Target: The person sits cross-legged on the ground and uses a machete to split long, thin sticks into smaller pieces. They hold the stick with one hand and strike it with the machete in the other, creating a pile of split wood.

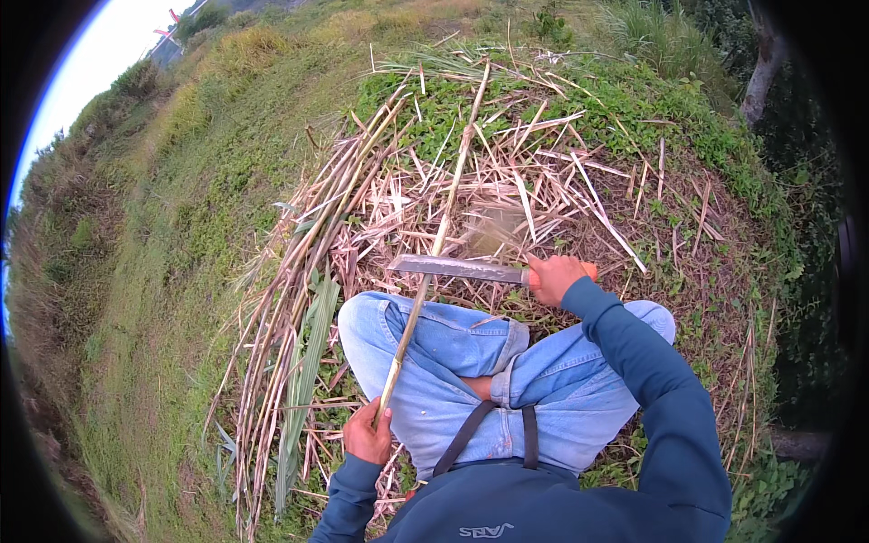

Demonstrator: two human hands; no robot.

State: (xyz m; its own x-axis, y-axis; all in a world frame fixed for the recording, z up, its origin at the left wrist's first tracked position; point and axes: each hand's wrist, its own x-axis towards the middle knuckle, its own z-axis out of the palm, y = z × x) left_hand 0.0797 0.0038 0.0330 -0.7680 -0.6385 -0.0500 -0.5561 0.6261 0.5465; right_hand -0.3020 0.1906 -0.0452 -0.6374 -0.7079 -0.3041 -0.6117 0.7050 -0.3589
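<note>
My left hand (368, 434) is closed around the lower end of a long pale cane stalk (450, 195), which slants up across my left thigh and away over the ground. In my right hand (554, 280) is a machete (462, 269), gripped by its orange handle. Its long, straight blade points left and lies across the stalk just beyond my knee. Whether the edge bites into the stalk cannot be made out. Past the blade, the stalk looks darker and ringed with joints.
On my left lies a long bundle of cane stalks (299, 299) with a broad green leaf (308, 380) beside it. Dry husk strips (543, 195) litter the ground ahead. My crossed legs in jeans (579, 380) are close under the blade. A tree trunk (762, 72) stands at far right.
</note>
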